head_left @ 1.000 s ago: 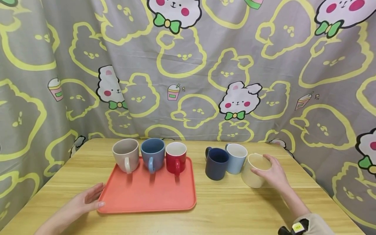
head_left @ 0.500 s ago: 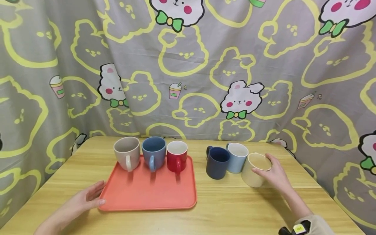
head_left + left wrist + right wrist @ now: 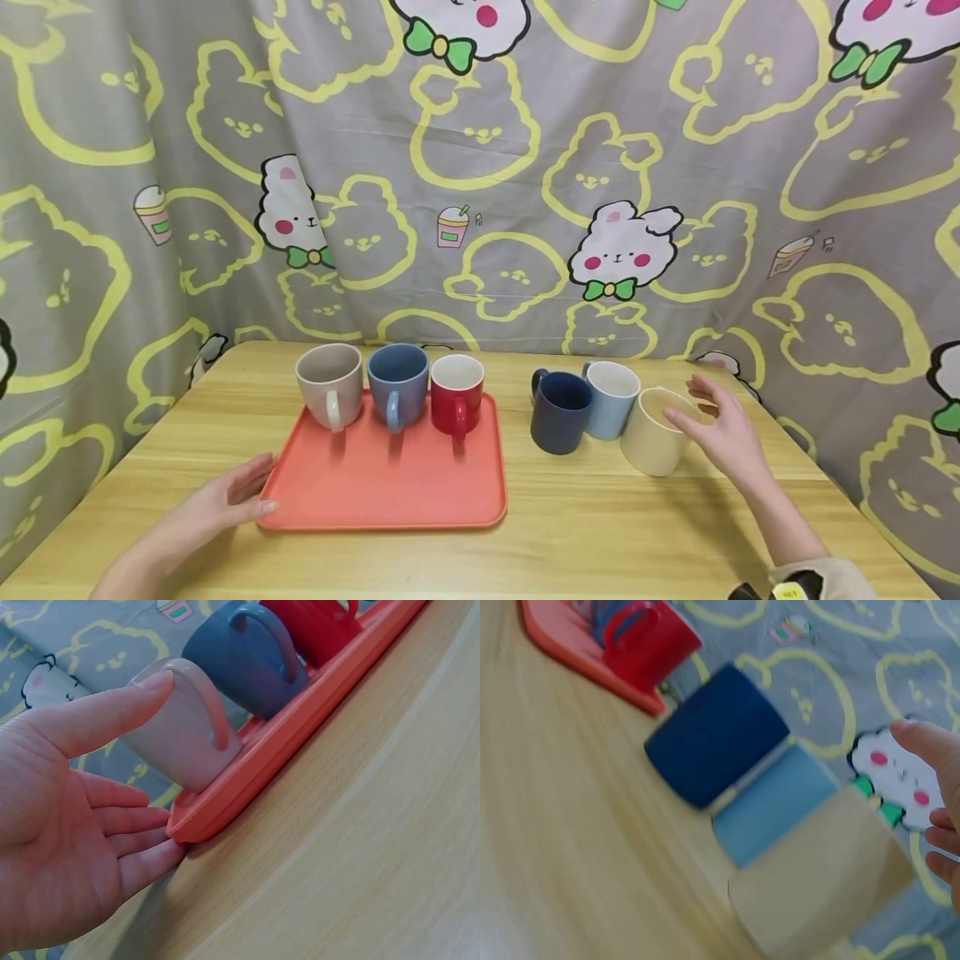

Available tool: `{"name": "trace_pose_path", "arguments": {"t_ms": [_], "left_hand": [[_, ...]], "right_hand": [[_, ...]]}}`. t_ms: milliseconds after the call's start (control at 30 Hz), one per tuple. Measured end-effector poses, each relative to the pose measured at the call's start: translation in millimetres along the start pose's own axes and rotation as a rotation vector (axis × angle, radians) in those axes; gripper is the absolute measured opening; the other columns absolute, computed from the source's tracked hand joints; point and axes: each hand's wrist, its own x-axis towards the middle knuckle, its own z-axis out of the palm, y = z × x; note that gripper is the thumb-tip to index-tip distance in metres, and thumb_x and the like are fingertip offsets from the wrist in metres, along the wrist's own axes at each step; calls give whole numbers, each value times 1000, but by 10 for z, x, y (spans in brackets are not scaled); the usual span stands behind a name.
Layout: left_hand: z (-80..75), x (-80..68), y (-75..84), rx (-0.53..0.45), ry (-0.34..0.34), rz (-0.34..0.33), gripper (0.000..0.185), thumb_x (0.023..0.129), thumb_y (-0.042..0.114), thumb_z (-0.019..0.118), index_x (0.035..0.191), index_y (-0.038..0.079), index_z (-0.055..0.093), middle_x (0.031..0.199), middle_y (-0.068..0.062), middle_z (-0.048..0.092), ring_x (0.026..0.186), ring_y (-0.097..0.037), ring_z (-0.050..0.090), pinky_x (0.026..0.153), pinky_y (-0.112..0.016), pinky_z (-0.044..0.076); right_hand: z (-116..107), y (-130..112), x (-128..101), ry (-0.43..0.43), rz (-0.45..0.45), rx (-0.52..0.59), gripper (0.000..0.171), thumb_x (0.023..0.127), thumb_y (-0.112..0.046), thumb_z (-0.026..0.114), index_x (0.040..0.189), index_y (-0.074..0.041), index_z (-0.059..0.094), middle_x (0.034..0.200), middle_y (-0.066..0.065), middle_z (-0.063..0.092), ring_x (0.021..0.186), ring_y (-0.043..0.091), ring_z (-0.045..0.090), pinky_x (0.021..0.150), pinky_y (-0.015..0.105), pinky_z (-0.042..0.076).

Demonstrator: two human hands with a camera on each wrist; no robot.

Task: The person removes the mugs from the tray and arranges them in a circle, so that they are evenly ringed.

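My left hand (image 3: pixel 213 508) touches the near-left corner of a coral-red tray (image 3: pixel 382 492) with its fingers extended. In a row along the tray's far side stand a beige mug (image 3: pixel 324 392), a blue mug (image 3: pixel 397 383) and a red mug (image 3: pixel 452 408), handles toward me. My right hand (image 3: pixel 727 433) hovers just above and right of a cream mug (image 3: pixel 651 442), fingers spread and holding nothing; the right wrist view shows a gap between the hand and the cream mug (image 3: pixel 821 877). Left of it stand a light-blue mug (image 3: pixel 611 408) and a navy mug (image 3: pixel 558 417).
All of it stands on a wooden table (image 3: pixel 570 533). A grey curtain (image 3: pixel 495 275) with yellow cartoon outlines hangs behind the table's far edge and along its sides. The navy, light-blue and cream mugs are close together, right of the tray.
My right hand has let go of the cream mug's rim and lifted slightly up and right. The left hand stays at the tray's edge. The head view has shifted slightly.
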Motion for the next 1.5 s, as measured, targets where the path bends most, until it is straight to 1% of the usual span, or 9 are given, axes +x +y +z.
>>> {"name": "trace_pose_path", "arguments": {"t_ms": [200,300,433,667,767,933,1233,1400,1500], "left_hand": [[3,-9,-8,-14,-8,0,76,92,18,56,138,-20,10,143,-39,16,128,-50,24,84,-10,35],[10,-14,-16,-15,-8,4,75,92,17,57,138,-20,10,142,-39,16,128,-50,25,84,-10,35],[11,-15,-8,-26,-6,-1,76,92,17,57,138,-20,9,142,-39,16,128,-51,24,84,-10,35],[13,-20,20,-25,4,-1,76,91,18,58,138,-20,10,143,-38,15,128,-50,23,84,-10,35],[16,-20,18,-18,9,12,76,91,17,58,138,-20,11,143,-38,16,128,-49,25,85,-10,35],[12,-20,13,-44,6,4,77,91,18,58,138,-20,10,144,-37,14,129,-50,21,85,-9,34],[2,-20,25,-75,-7,-22,79,91,19,58,139,-19,8,144,-38,11,130,-50,18,84,-9,34],[8,-32,26,-62,5,4,78,91,17,58,138,-20,8,143,-38,13,130,-50,20,85,-9,34],[18,-39,19,-47,7,21,76,92,16,57,138,-20,9,143,-38,14,129,-49,21,86,-9,34]], "right_hand": [[143,-286,66,37,-115,74,56,80,-8,72,128,6,46,119,20,54,102,-7,43,84,5,34],[256,-432,91,12,-177,155,53,78,0,72,124,8,48,116,21,55,101,-9,44,84,7,37],[453,-608,99,-86,-205,291,49,79,4,69,124,8,49,115,25,55,102,-4,49,84,12,41],[864,-852,111,-280,-149,411,50,83,-5,68,127,8,48,116,21,57,107,25,54,89,32,45],[1021,-941,131,-344,-110,442,51,83,-7,69,128,6,48,116,19,58,107,33,54,89,34,46],[1277,-1039,167,-421,-71,466,48,84,-12,69,126,4,51,115,19,59,102,29,59,86,30,48],[1725,-1127,201,-555,8,462,42,86,-19,67,120,3,58,110,17,64,101,27,60,83,36,50],[1928,-1155,186,-622,90,454,41,84,-23,69,118,-2,61,108,10,65,100,25,59,82,35,50],[2035,-1172,164,-645,123,493,38,84,-19,69,115,1,62,106,12,65,98,25,59,81,37,51]]}}
